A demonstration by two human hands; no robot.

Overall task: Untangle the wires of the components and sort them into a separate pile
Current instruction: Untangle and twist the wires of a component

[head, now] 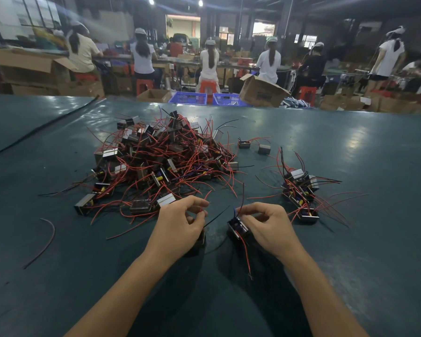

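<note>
Left grip (pixel 178 222): I pinch a red wire (pixel 207 194), to pull it free.
Right grip (pixel 265 224): clamped on the component (pixel 237 227), steadying it above bench (pixel 350 239) middle.
Sorted pile (pixel 299 193): toward right edge, apart from tangle (pixel 156 161).

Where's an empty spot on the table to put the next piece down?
Bare table lies right of the right hand, nearer than the small pile. More lies between the left arm and the loose wire. It is crowded at the big tangled pile, and wire ends cross the gap between the piles.
</note>
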